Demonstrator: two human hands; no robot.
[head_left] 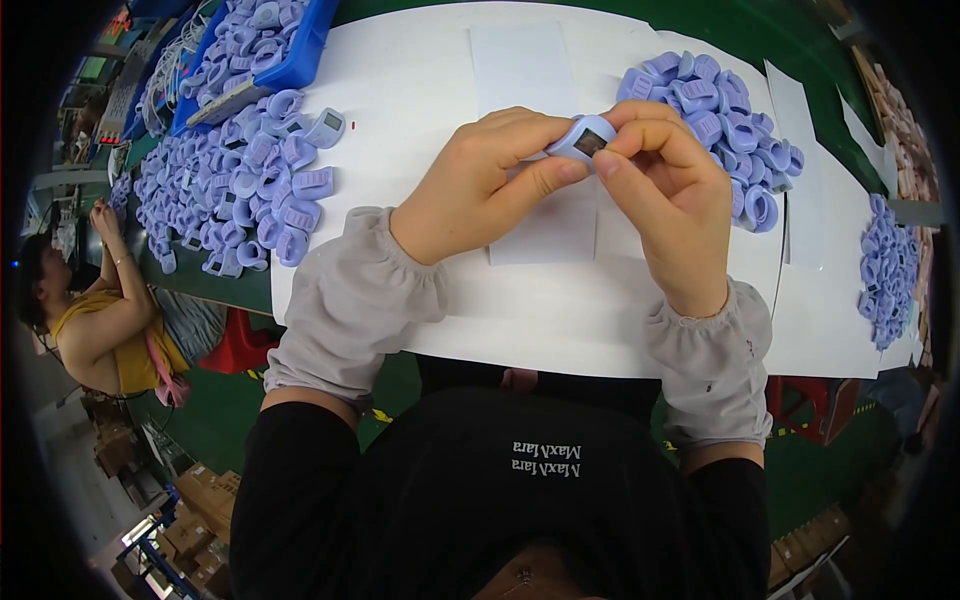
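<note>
My left hand (487, 180) and my right hand (668, 190) meet above the white sheet (420, 90) and together pinch one small lilac ring-shaped part (585, 138) with a dark square window. The left thumb and fingers press on its left side, the right fingertips on its right side. A heap of the same lilac parts (725, 125) lies just right of my right hand. A larger heap of lilac parts (235, 185) spreads out to the left of my left hand. Grey sleeve covers reach to both wrists.
A blue tray (300, 50) filled with more lilac parts stands at the far left. A third small pile (888, 270) lies at the right edge. Another person (95, 320) in a yellow top sits at the left. Cardboard boxes (190, 525) stand on the floor.
</note>
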